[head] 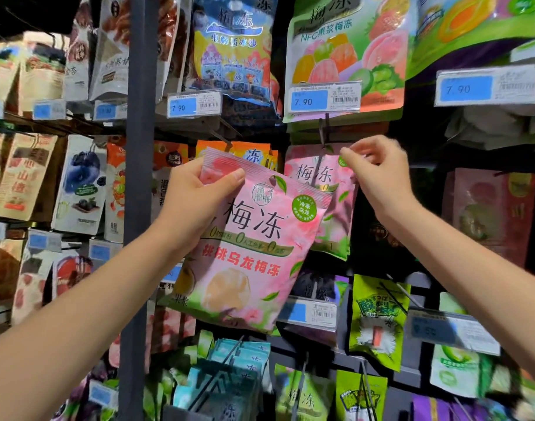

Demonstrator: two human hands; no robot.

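Observation:
My left hand (196, 202) grips a pink snack bag (254, 253) by its upper left corner, thumb across the front. The bag hangs tilted in front of the shelf, free of any hook. My right hand (378, 174) is raised to a second pink bag (317, 174) that hangs on a metal hook (322, 138). Its fingertips pinch that bag's top right edge near the hook. Most of the hanging bag's lower part is hidden behind the bag I hold.
Store racks full of hanging snack bags surround me. A dark upright post (138, 147) divides the racks left of centre. Blue price tags (323, 100) stick out on hooks above and below. Green bags (378, 320) and teal bags (238, 360) hang lower down.

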